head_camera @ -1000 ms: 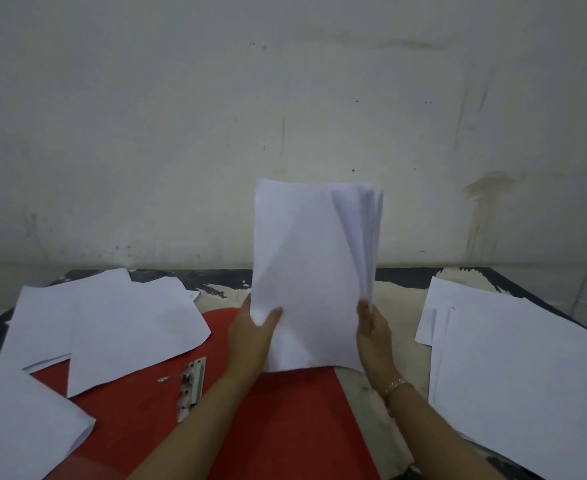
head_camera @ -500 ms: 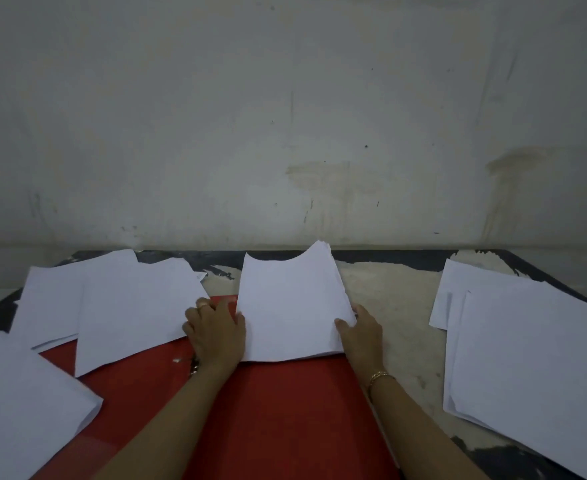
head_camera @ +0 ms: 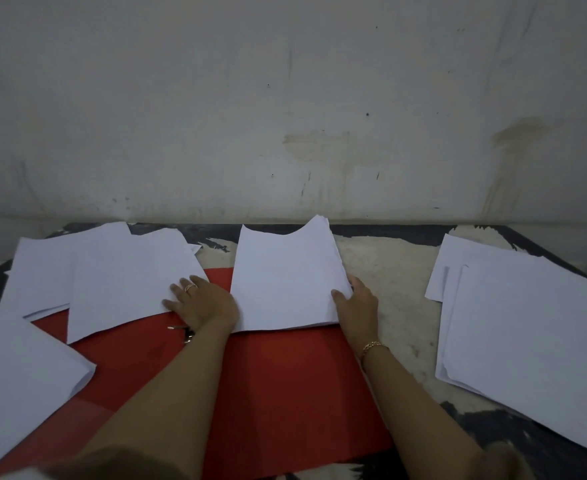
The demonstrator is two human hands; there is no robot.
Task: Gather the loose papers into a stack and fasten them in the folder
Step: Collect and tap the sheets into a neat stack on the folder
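Head view looks down on a red folder (head_camera: 250,393) lying open on the worktop (head_camera: 399,271), with a gathered stack of papers (head_camera: 286,282) resting flat on its far right part. Right hand (head_camera: 357,303) sits at the stack's right edge, fingers loosely curled against it, pinching nothing. Left hand (head_camera: 203,303) lies spread flat on a loose sheet (head_camera: 129,289) just left of the stack, above the folder's metal clip (head_camera: 184,334), which it mostly hides. More loose sheets lie at the left (head_camera: 18,358) and in a pile at the right (head_camera: 527,323). Gathering seems only partly done; next, the left sheet likely needs sliding onto the stack, then squaring the edges before fastening.
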